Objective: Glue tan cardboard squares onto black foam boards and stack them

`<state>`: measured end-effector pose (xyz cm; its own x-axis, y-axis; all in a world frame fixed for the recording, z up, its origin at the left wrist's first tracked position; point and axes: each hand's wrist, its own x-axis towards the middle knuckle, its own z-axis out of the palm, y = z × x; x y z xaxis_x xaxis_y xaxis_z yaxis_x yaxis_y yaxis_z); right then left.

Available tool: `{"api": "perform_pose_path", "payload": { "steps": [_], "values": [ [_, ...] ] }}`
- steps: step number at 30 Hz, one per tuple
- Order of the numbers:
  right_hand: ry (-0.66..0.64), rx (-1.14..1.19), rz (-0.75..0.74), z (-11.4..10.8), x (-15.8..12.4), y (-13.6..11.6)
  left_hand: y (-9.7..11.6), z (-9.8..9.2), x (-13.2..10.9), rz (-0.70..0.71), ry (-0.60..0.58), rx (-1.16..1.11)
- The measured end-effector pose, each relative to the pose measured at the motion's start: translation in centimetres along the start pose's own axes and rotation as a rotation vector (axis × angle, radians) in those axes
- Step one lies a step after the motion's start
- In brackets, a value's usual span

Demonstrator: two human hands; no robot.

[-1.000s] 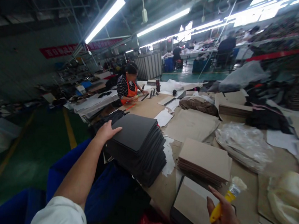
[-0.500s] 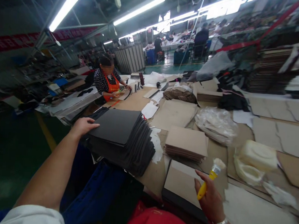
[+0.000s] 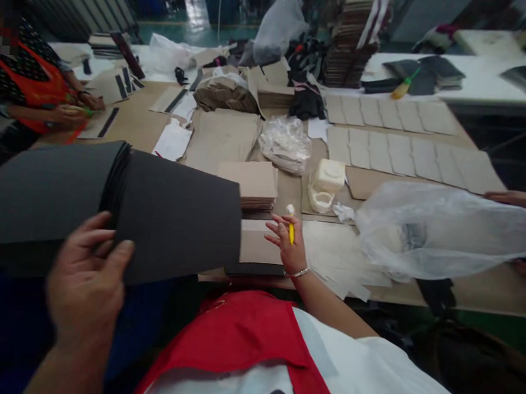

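Note:
My left hand [image 3: 91,269] is closed on the left edge of a dark grey sheet [image 3: 180,215], thumb and fingertips at its border. The sheet lies tilted across the front of the table, beside the stack of dark sheets [image 3: 42,187] on the left. In my right hand [image 3: 293,244] is a brush [image 3: 292,232] with a yellow handle, bristles up, gripped near the thumb while other fingers stretch out. That hand is over a beige-topped dark board [image 3: 259,245], partly covered by the grey sheet.
Behind it stands a stack of beige boards [image 3: 250,181]. A cream plastic jug [image 3: 328,176], crumpled clear plastic [image 3: 285,144] and rows of beige panels [image 3: 392,149] lie beyond. At right, another person's hands hold a clear bag [image 3: 450,231]. A co-worker in an orange apron [image 3: 45,95] works at left.
My left hand has drawn a dark sheet off the stack toward the right. The view has turned right and down. My right hand still holds the brush. The clear bag at right has come into view.

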<state>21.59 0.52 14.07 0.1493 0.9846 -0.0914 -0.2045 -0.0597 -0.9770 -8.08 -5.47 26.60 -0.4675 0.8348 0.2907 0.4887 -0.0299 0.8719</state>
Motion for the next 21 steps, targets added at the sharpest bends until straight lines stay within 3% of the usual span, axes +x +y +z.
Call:
{"api": "perform_pose_path", "payload": {
  "steps": [4, 6, 8, 11, 15, 18, 21],
  "values": [
    [0.162, -0.290, -0.023, -3.2, 0.1, 3.1, -6.3, 10.2, -4.8, -0.220, -0.205, -0.157],
    [0.227, -0.460, -0.048, -5.0, 0.4, 5.4, -10.2, 13.6, -6.6, -0.298, -0.263, -0.124],
    [0.233, -0.614, -0.041, -6.5, 0.8, 7.4, -13.4, 15.6, -7.9, -0.314, -0.321, 0.001],
    [0.174, -0.859, -0.063, -7.8, 1.3, 9.7, -15.9, 16.9, -9.0, -0.309, -0.389, 0.131],
    [0.075, -1.092, -0.127, -7.8, 2.3, 11.1, -16.8, 17.6, -8.9, -0.267, -0.431, 0.228],
    [0.013, -1.267, -0.148, -7.7, 3.0, 11.1, -17.3, 17.6, -8.7, -0.206, -0.484, 0.326],
    [0.013, -1.367, -0.202, -8.6, 3.5, 9.6, -17.7, 16.9, -8.3, -0.107, -0.521, 0.422]
  ]
}}
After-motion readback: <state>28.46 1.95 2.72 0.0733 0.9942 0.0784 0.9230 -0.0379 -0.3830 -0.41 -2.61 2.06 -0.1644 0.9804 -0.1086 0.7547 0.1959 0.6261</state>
